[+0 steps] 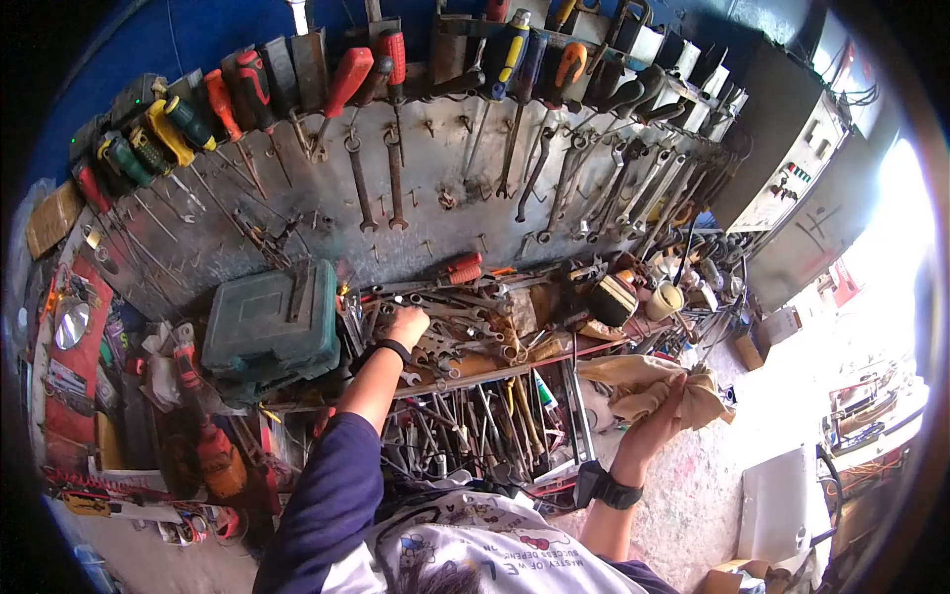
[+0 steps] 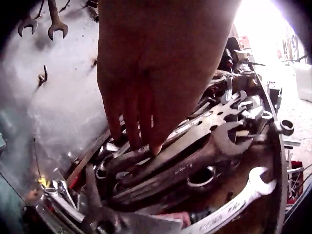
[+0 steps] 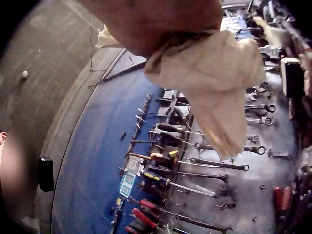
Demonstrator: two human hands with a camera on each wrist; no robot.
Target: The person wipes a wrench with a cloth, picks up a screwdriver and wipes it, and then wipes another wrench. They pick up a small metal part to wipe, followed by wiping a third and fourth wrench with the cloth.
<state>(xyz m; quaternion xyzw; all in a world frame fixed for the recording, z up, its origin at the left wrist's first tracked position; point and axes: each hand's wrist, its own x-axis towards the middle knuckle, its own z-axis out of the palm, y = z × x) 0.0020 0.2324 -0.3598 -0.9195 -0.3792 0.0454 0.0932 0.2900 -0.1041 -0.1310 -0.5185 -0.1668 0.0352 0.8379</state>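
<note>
My left hand (image 1: pixel 406 327) reaches down onto a pile of wrenches (image 1: pixel 450 342) on the bench shelf. In the left wrist view the fingers of the left hand (image 2: pixel 141 107) point down among the wrenches (image 2: pixel 180 170), extended, their tips touching or just over the metal; whether they pinch one is hidden. A silver open-end wrench (image 2: pixel 253 192) lies nearer the shelf's edge. Off to the right, my right hand (image 1: pixel 665 414) grips a beige cloth (image 1: pixel 633 388) that hangs out on both sides. The right wrist view shows the cloth (image 3: pixel 209 73) bunched against the right hand (image 3: pixel 161 22).
A green case (image 1: pixel 267 322) stands left of the pile. Wrenches (image 1: pixel 396 183) and screwdrivers (image 1: pixel 346 84) hang on the metal board behind. Below the shelf is a drawer of tools (image 1: pixel 465 431). A brush-like block (image 1: pixel 612 300) and a cup (image 1: pixel 664 300) sit at right.
</note>
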